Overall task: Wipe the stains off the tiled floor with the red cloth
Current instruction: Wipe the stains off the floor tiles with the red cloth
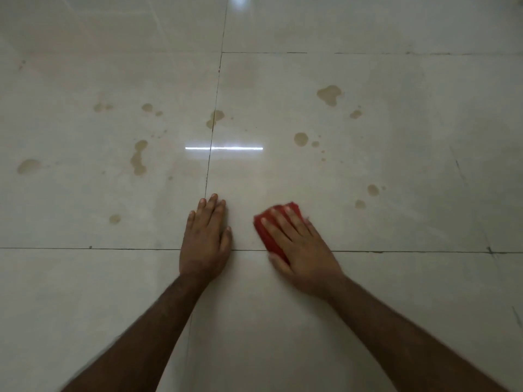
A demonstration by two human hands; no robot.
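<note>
A folded red cloth (264,233) lies on the glossy cream tiled floor (396,165) near the middle. My right hand (297,244) presses flat on it with straight, spread fingers and covers most of it. My left hand (205,239) rests flat on the bare floor to the cloth's left, fingers straight and together. Several brownish stains dot the tiles beyond the hands: a large one (329,94) at far right, a round one (300,139), a long one (138,158) on the left, and one (215,118) on the vertical grout line.
Dark grout lines cross the floor: one runs sideways (85,248) under both hands, another runs away from me (213,131). A bright strip of reflected light (223,148) lies ahead of the hands. Small stains (373,190) sit right of the cloth, and one (114,219) on the left.
</note>
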